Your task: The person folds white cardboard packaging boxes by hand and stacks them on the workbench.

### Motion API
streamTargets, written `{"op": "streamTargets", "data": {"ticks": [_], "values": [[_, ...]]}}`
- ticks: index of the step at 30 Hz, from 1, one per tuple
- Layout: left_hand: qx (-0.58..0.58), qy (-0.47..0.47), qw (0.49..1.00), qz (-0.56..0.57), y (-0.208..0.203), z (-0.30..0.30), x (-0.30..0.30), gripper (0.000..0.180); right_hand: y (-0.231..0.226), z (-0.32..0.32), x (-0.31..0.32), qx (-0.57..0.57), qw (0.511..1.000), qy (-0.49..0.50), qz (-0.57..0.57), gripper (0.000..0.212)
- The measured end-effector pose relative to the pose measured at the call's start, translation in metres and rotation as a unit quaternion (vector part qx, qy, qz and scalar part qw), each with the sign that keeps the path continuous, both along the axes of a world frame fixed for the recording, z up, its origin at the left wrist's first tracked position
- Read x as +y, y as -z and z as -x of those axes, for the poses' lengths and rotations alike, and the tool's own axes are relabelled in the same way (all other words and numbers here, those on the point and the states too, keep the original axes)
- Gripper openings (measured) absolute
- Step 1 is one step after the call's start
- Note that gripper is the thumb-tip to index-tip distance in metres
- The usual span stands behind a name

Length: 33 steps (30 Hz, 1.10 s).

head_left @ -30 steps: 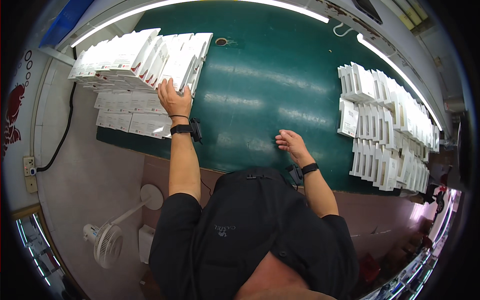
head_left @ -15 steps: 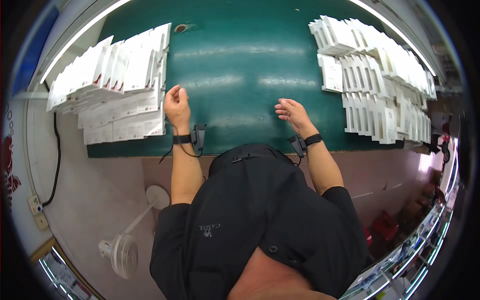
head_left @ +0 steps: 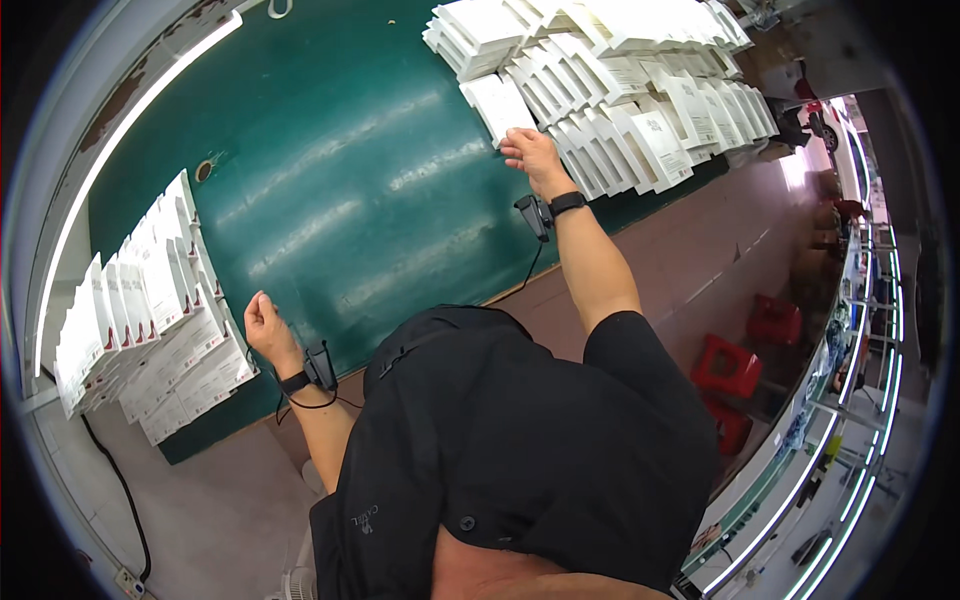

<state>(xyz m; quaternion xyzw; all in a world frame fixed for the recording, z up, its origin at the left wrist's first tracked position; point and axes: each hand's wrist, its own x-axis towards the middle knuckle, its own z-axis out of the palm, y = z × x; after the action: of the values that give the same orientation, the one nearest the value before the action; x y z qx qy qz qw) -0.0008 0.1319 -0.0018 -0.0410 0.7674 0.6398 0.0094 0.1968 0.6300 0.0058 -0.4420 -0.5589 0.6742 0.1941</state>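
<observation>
My right hand (head_left: 535, 157) is at the near edge of a flat white box (head_left: 503, 108), which lies beside the rows at the right. Its fingers are slightly bent and apart, with nothing gripped. Whether the fingertips touch that box or hover over it, I cannot tell. My left hand (head_left: 270, 327) is held over the green table near the left stack, fingers curled in and nothing seen in them. That stack is made of white boxes (head_left: 150, 290), several leaning in overlapping rows. More white boxes (head_left: 620, 90) stand in slanted rows at the far right.
The green tabletop (head_left: 330, 200) spans between the two groups of boxes, with a round hole (head_left: 205, 171) near its left side. Red stools (head_left: 725, 367) stand on the floor at the right. A black cable (head_left: 120, 490) runs down at the lower left.
My view has turned toward the right. My right hand has moved forward and right, up to the single flat box. My left hand stays near the left stack, curled.
</observation>
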Motion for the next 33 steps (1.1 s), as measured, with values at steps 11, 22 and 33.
{"op": "streamTargets", "data": {"ticks": [11,22,33], "values": [[-0.057,-0.044,0.996,-0.043,-0.012,-0.012,0.010,0.016,0.067,0.005,0.054,-0.283,0.856,0.011,-0.433,0.075],[-0.073,-0.102,0.990,-0.065,-0.005,-0.006,0.002,0.020,0.076,0.020,0.050,-0.387,0.796,-0.075,-0.459,0.096],[-0.066,-0.071,0.988,-0.118,-0.022,-0.022,0.023,0.016,0.068,0.012,0.000,-0.285,0.824,-0.056,-0.487,0.095]]}}
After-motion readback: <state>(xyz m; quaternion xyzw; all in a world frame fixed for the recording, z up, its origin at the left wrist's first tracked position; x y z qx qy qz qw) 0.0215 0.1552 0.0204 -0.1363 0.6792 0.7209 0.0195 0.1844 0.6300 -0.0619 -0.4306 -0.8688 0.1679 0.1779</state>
